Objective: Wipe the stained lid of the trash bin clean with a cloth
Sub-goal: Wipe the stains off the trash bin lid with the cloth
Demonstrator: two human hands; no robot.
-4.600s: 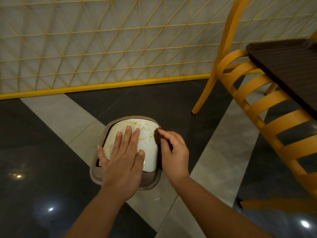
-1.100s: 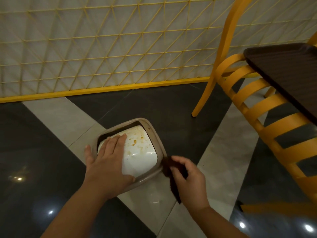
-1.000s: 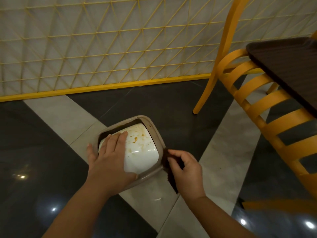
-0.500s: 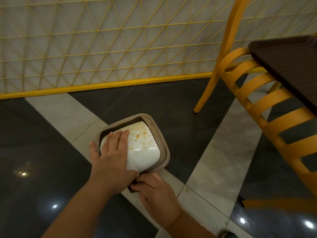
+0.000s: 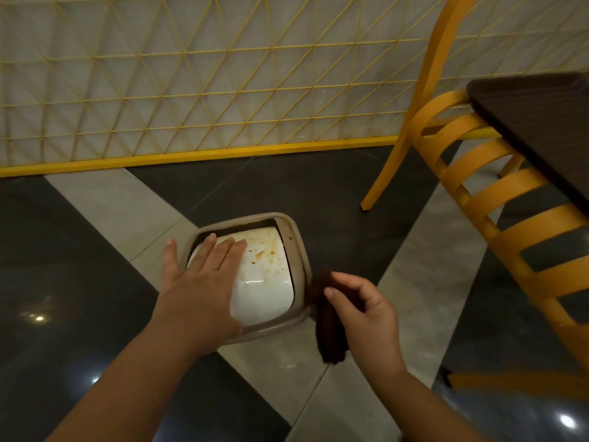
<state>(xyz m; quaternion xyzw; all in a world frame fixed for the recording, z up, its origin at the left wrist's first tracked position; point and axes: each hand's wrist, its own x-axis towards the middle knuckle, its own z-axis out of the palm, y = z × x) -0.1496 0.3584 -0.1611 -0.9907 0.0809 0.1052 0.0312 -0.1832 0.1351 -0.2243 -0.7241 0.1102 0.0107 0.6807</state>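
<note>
A small trash bin with a tan rim (image 5: 298, 247) stands on the floor below me. Its white swing lid (image 5: 266, 275) carries orange-brown stains on the far half. My left hand (image 5: 204, 282) lies flat on the lid's left side, fingers straight. My right hand (image 5: 366, 311) pinches a dark brown cloth (image 5: 330, 333) just off the bin's right edge. The cloth hangs down past the rim and does not touch the lid.
A yellow slatted chair (image 5: 497, 199) stands to the right, one leg on the floor just beyond the bin. A dark table top (image 5: 541, 122) overhangs the chair. A yellow lattice fence (image 5: 204, 90) closes off the far side. The floor is glossy dark and pale tile.
My right hand has swung with the cloth from the bin's near edge, beside my left hand, out to its right side. My left hand stays flat on the lid.
</note>
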